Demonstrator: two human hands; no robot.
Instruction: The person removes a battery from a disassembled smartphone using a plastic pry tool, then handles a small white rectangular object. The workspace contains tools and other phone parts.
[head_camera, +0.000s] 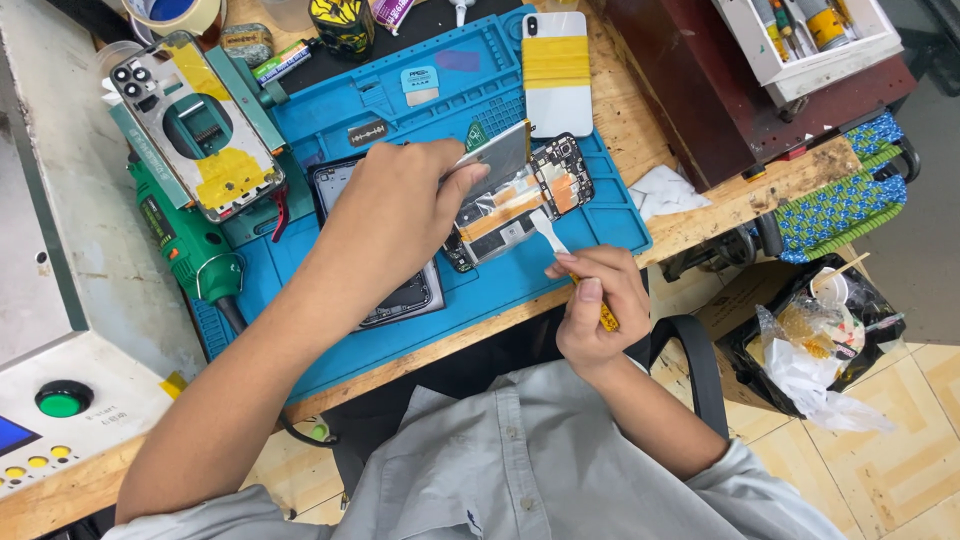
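- blue silicone work mat (340, 330) covers the wooden desk (620, 100) in the head view, and an opened phone (515, 205) lies on it with its circuit board and orange strips bared.
- my left hand (385, 215) rests over the phone's left part, its grip pinching the lifted grey panel (497, 157) at the edge, thumb on top, the panel tilted up.
- my right hand (592, 308) is clenched around a yellow-handled pry tool (572, 265), whose flat white tip touches the phone's lower edge.
- a dark phone frame (410, 292) lies on the mat partly under my left wrist.
- a white phone back with yellow tape (556, 75) sits at the mat's far edge; a green rotary tool (185, 240) lies to the left.
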